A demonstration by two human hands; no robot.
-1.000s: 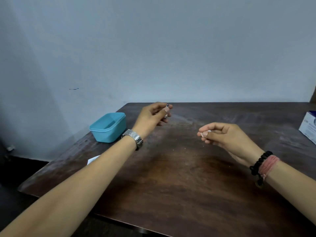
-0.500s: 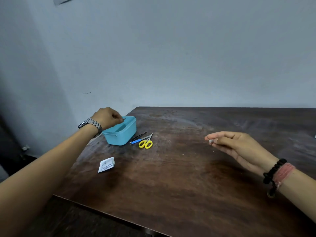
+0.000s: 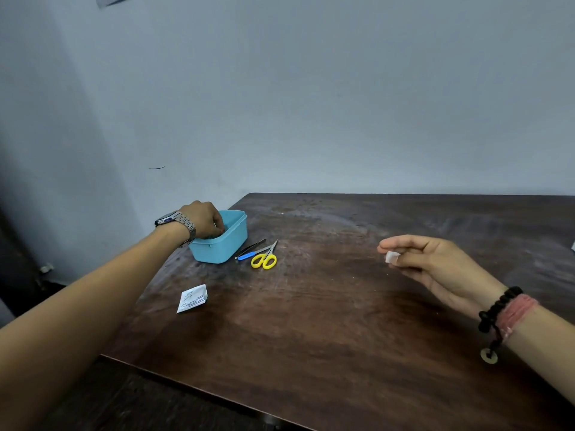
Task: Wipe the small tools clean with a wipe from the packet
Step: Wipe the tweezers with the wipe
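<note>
Left hand reaches down into the blue tub, fingers curled; whether it holds anything, cannot tell. Scissors, tweezers and blue tool lie just right of the tub, long axes pointing away from it, nearer that hand. Right hand, well right of the tub, pinches the folded wipe; the torn packet lies in front of the tub.

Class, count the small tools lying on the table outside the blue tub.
3, all just right of the blue tub: yellow-handled scissors, a blue-handled tool, and dark tweezers. More may be hidden inside the tub, where the left hand reaches.
</note>
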